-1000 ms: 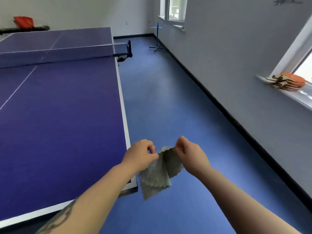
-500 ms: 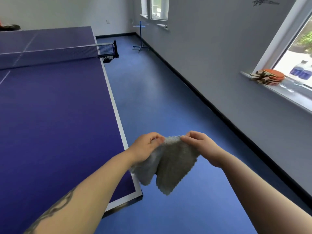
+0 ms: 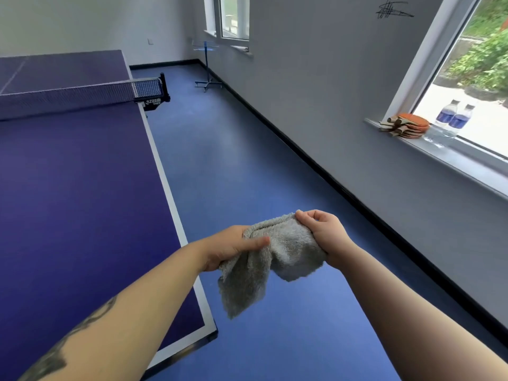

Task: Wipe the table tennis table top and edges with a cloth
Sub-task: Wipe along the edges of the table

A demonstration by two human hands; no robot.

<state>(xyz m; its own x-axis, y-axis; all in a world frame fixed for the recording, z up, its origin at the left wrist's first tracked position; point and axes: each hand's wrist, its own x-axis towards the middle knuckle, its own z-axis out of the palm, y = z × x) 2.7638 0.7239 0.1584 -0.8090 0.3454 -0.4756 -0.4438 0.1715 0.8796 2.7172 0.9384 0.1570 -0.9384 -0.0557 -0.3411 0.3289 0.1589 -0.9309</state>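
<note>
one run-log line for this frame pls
stage: pre-wipe | cloth: held by both hands, off table | left hand: holding | right hand: holding | table: untouched

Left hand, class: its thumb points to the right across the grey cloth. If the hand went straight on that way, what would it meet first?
The left hand would press further into the grey cloth it already holds, then probably meet the right hand, which grips the cloth's other end. Depth between the hands is unclear.
</note>
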